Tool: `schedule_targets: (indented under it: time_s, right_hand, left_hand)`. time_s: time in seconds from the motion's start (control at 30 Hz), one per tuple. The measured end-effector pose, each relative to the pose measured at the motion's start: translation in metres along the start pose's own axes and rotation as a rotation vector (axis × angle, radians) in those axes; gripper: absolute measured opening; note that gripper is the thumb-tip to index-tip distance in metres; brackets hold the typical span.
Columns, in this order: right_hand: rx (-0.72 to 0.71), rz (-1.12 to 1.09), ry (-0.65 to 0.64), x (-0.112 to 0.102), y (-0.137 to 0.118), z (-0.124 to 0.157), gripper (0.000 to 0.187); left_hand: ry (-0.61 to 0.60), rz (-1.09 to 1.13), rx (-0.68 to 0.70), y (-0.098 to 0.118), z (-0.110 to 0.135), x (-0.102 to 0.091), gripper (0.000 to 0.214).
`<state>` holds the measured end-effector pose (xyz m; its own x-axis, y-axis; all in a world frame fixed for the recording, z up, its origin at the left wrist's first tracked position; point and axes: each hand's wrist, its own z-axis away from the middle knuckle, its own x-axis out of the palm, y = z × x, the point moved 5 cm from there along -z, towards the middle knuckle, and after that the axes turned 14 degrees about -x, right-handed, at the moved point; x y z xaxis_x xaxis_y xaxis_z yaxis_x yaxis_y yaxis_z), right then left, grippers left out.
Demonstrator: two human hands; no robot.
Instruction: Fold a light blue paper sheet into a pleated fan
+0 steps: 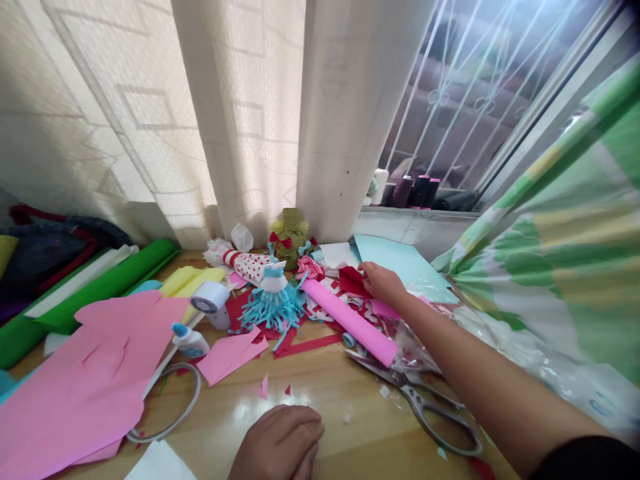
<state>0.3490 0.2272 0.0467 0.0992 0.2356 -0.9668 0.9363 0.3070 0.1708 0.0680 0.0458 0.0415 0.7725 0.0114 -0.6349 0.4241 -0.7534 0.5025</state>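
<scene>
My right hand (383, 283) reaches to the back of the table, its fingers pinching the edge of a piece of red paper (352, 281). My left hand (281, 441) rests at the front edge, fingers curled together, with nothing visible in it; its palm is hidden. Just left of the right forearm lies a roll of pink crepe paper (350, 321). Large metal scissors (407, 387) lie below it, blades partly apart. Blue fringed paper (274, 303) with a white band stands mid-table among red and white scraps. Cut pink paper pieces (233, 355) lie beyond my left hand.
At left are a large pink sheet (100, 373), a glue bottle (191, 341), a ringed grey stand (193, 407) and green rolls (145, 267). Light blue card (400, 260) and clear plastic (530, 360) lie right. Curtains (260, 113) hang behind; thread spools (419, 192) line the sill.
</scene>
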Motion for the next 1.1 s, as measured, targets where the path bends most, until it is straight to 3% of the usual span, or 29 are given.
schedule_targets:
  time_s: [0.5, 0.97, 1.1]
  right_hand:
    - [-0.219, 0.22, -0.072, -0.009, -0.024, -0.015, 0.03]
    - [-0.196, 0.353, -0.121, -0.012, -0.037, -0.018, 0.03]
    - [-0.15, 0.397, -0.086, -0.014, -0.039, -0.017, 0.031]
  left_hand:
    - [0.026, -0.043, 0.029, -0.001, 0.004, 0.002, 0.025]
    - [0.166, 0.01, 0.064, -0.004, 0.009, 0.007, 0.022]
    - [0.049, -0.006, 0.026, -0.002, 0.008, 0.007, 0.025]
